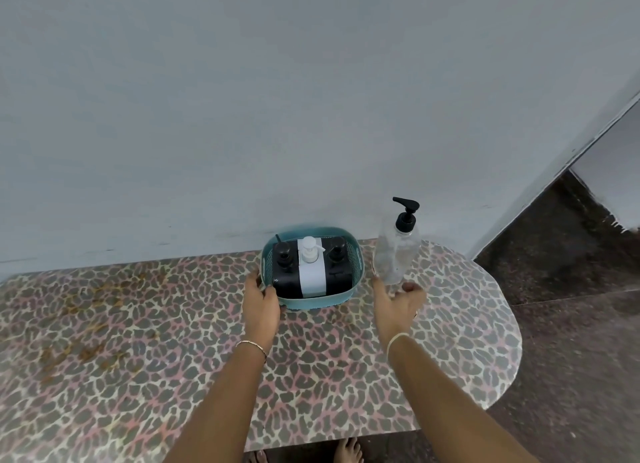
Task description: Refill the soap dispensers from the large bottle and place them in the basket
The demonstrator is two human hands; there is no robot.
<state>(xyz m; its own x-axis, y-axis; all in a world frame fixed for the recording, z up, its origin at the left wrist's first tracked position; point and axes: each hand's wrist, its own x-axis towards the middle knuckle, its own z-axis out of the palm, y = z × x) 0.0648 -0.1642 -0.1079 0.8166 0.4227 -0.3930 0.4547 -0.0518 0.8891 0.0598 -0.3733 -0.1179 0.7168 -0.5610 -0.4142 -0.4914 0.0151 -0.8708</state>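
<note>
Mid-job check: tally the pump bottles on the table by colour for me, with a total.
Black dispensers, in the teal basket: 2
White dispenser, in the same basket: 1
Clear large bottle, standing right of the basket: 1
Total: 4

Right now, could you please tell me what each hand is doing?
Left hand: holding the basket by its rim.
Right hand: open, fingers spread by the foot of the clear bottle.

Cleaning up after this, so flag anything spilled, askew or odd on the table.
Brownish smears mark the left side of the table, perhaps a dried spill. The clear bottle looks nearly empty; the basket looks orderly.
</note>
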